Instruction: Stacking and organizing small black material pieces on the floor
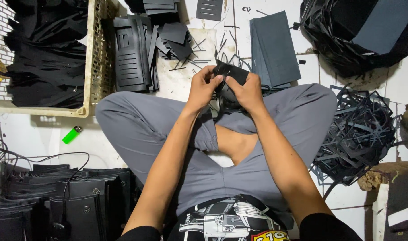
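Stacked black leather pieces with metal studs (74, 201) lie nearest, lower left. Beyond them, small green lighter (72, 134) on the white floor; cream plastic crate (96, 49) holds black offcuts. At centre, over the crossed legs, left hand (203, 86) and right hand (247, 91) both pinch one folded black leather piece (228, 82), fingertips closed on its upper edge. Piece hangs downward between both hands, equally near. Tangled black strip offcuts (360, 134) lie right.
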